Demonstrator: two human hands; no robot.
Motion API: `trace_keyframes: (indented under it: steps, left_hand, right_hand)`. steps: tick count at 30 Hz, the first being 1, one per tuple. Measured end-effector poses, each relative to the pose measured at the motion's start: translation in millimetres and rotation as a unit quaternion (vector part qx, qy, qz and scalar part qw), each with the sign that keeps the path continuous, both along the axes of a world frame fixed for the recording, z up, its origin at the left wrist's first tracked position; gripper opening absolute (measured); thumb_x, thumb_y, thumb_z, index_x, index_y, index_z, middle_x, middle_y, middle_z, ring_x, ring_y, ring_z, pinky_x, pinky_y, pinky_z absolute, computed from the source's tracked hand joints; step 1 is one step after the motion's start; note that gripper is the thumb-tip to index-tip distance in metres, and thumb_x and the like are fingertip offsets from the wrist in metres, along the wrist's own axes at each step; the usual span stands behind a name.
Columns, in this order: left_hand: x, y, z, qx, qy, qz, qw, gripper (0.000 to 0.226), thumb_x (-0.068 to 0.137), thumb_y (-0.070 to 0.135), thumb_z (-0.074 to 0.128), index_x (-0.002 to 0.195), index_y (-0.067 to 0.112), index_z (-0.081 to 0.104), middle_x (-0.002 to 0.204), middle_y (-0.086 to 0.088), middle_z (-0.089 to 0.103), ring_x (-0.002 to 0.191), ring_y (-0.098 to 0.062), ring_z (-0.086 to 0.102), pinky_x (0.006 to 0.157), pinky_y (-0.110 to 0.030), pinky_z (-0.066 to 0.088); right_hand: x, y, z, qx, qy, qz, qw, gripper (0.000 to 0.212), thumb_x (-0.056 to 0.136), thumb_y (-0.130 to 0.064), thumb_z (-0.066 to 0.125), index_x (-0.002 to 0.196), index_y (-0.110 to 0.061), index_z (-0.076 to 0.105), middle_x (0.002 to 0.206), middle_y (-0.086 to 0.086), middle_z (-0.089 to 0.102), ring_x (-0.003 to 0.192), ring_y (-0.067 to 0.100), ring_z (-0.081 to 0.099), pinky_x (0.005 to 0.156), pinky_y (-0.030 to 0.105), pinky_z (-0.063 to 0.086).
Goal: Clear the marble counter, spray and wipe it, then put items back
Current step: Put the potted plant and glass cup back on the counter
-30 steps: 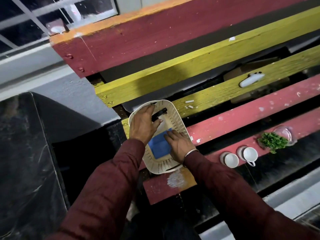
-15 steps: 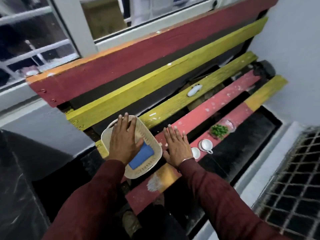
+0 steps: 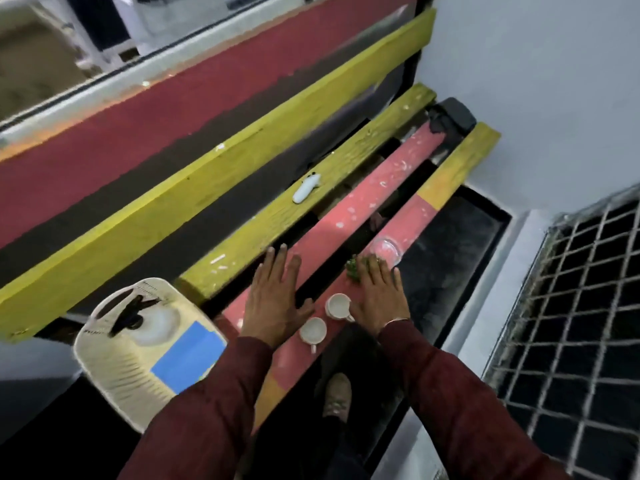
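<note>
The left hand's (image 3: 273, 299) fingers (image 3: 282, 261) are lying straight and spread, flat over the pink painted plank (image 3: 363, 199), holding nothing. The right hand's (image 3: 379, 292) fingers are stretching straight over green leafy herbs (image 3: 352, 268) beside a clear glass dish (image 3: 388, 247). Between the hands, two small white cups (image 3: 338, 305) are standing on the slatted surface, handles pointing toward the person. Left of them, a cream perforated oval basket (image 3: 121, 362) is holding a blue cloth (image 3: 188, 356).

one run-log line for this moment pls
left hand open, flat on pink slat | right hand open over greens | two cups between hands | basket left
</note>
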State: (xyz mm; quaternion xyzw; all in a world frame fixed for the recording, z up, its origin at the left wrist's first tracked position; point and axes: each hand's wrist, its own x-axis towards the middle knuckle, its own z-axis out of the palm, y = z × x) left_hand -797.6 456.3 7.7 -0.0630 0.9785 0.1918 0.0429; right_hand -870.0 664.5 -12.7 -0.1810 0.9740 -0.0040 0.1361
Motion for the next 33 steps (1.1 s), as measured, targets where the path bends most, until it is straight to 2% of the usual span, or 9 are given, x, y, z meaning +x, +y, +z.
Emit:
trace_keyframes:
  steps: [3, 7, 10, 13, 15, 20, 27, 30, 33]
  left_hand:
    - [-37, 43, -32, 0.018, -0.064, 0.016, 0.998, 0.097, 0.081, 0.055, 0.062, 0.159, 0.008, 0.026, 0.166, -0.018, 0.022, 0.156, -0.036, 0.010, 0.125, -0.047, 0.018]
    - [-76, 85, -79, 0.069, -0.107, 0.020, 0.992, 0.102, 0.084, 0.053, 0.067, 0.161, 0.009, 0.016, 0.168, -0.013, 0.016, 0.157, -0.032, 0.006, 0.125, -0.042, 0.014]
    - [-107, 106, -102, 0.091, -0.169, 0.001, 0.981, 0.111, 0.071, 0.073, 0.051, 0.158, 0.009, 0.028, 0.162, -0.014, 0.034, 0.152, -0.030, 0.024, 0.123, -0.035, 0.017]
    - [-131, 120, -131, 0.131, -0.217, 0.014, 0.967, 0.108, 0.072, 0.061, 0.073, 0.158, 0.012, 0.029, 0.150, -0.015, 0.050, 0.141, -0.032, 0.042, 0.114, -0.037, 0.035]
    - [-141, 127, -151, 0.141, -0.209, 0.035, 0.967, 0.114, 0.069, 0.054, 0.082, 0.159, 0.014, 0.024, 0.147, -0.015, 0.052, 0.136, -0.034, 0.048, 0.103, -0.042, 0.046]
    - [-152, 139, -182, 0.142, -0.189, 0.051, 0.970, 0.125, 0.068, 0.050, 0.087, 0.162, 0.015, 0.013, 0.151, -0.018, 0.044, 0.135, -0.037, 0.047, 0.103, -0.042, 0.047]
    - [-154, 138, -203, 0.244, -0.080, 0.108, 0.960, 0.091, 0.070, 0.051, 0.087, 0.146, 0.022, 0.045, 0.126, -0.003, 0.069, 0.115, -0.027, 0.065, 0.080, -0.024, 0.042]
    - [-153, 132, -209, 0.278, -0.068, 0.100, 0.953, 0.101, 0.067, 0.055, 0.087, 0.151, 0.024, 0.040, 0.137, 0.002, 0.064, 0.125, -0.021, 0.060, 0.091, -0.019, 0.041]
    - [-153, 127, -214, 0.321, -0.079, 0.066, 0.942, 0.126, 0.061, 0.044, 0.095, 0.161, 0.027, 0.021, 0.150, 0.025, 0.040, 0.135, 0.001, 0.041, 0.100, -0.003, 0.029]
  right_hand:
    - [-30, 34, -19, -0.022, -0.005, -0.022, 1.000, 0.082, 0.082, -0.039, 0.041, 0.152, -0.017, 0.005, 0.160, 0.009, 0.003, 0.146, 0.029, 0.004, 0.117, 0.049, 0.004]
    - [-68, 75, -52, -0.026, -0.019, -0.040, 0.999, 0.093, 0.079, -0.035, 0.056, 0.152, -0.013, 0.002, 0.160, 0.008, 0.002, 0.147, 0.029, 0.001, 0.117, 0.049, 0.008]
    - [-91, 96, -79, -0.028, -0.036, -0.053, 0.998, 0.096, 0.080, -0.031, 0.060, 0.152, -0.014, -0.002, 0.160, 0.008, -0.001, 0.146, 0.029, -0.002, 0.118, 0.048, 0.011]
    - [-110, 108, -107, -0.044, -0.057, -0.073, 0.995, 0.101, 0.077, -0.026, 0.066, 0.151, -0.011, 0.000, 0.159, 0.012, -0.002, 0.146, 0.032, 0.000, 0.117, 0.046, 0.016]
    - [-120, 111, -125, -0.055, -0.062, -0.084, 0.993, 0.103, 0.075, -0.024, 0.069, 0.151, -0.008, 0.002, 0.158, 0.015, 0.000, 0.145, 0.034, 0.003, 0.116, 0.046, 0.018]
    - [-145, 111, -165, -0.061, -0.071, -0.093, 0.991, 0.111, 0.071, -0.033, 0.076, 0.150, -0.006, 0.003, 0.157, 0.017, 0.005, 0.145, 0.035, 0.007, 0.115, 0.046, 0.021]
    - [-170, 104, -208, -0.091, -0.063, -0.101, 0.989, 0.113, 0.067, -0.044, 0.076, 0.149, -0.005, 0.011, 0.155, 0.019, 0.017, 0.143, 0.033, 0.016, 0.114, 0.045, 0.025]
    - [-175, 100, -216, -0.105, -0.054, -0.105, 0.987, 0.111, 0.069, -0.043, 0.077, 0.150, -0.005, 0.011, 0.155, 0.020, 0.019, 0.143, 0.032, 0.017, 0.114, 0.043, 0.025]
    - [-179, 101, -220, -0.123, -0.050, -0.108, 0.985, 0.112, 0.069, -0.040, 0.079, 0.150, -0.005, 0.010, 0.154, 0.020, 0.020, 0.144, 0.032, 0.016, 0.116, 0.040, 0.023]
